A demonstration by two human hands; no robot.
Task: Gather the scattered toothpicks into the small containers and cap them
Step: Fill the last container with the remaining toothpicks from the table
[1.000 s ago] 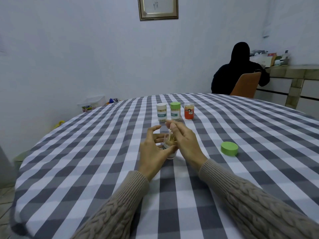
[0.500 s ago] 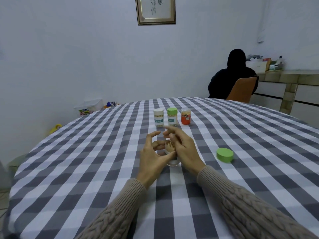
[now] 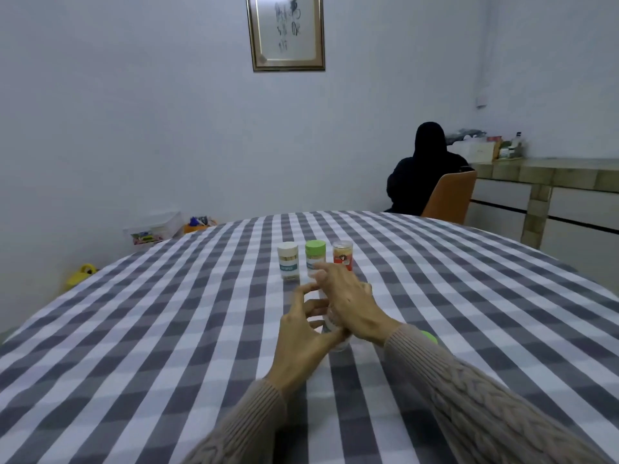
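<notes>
Both hands have drifted nearer the table's (image 3: 134, 329) middle. Three capped containers (image 3: 315, 257) stand toward its far edge; one open container (image 3: 335, 324) awaits its green cap (image 3: 429, 337), half hidden beside the right sleeve. Left hand (image 3: 301, 333) curls round the container; right hand (image 3: 351, 303) covers its mouth, grip unclear.

A checked cloth (image 3: 167, 329) is spread over the counter. Beyond the cloth's far right edge, a person in black (image 3: 425, 172) is seated on an orange chair (image 3: 450, 197). A framed picture (image 3: 286, 31) is hung on the wall above the cloth's far edge.
</notes>
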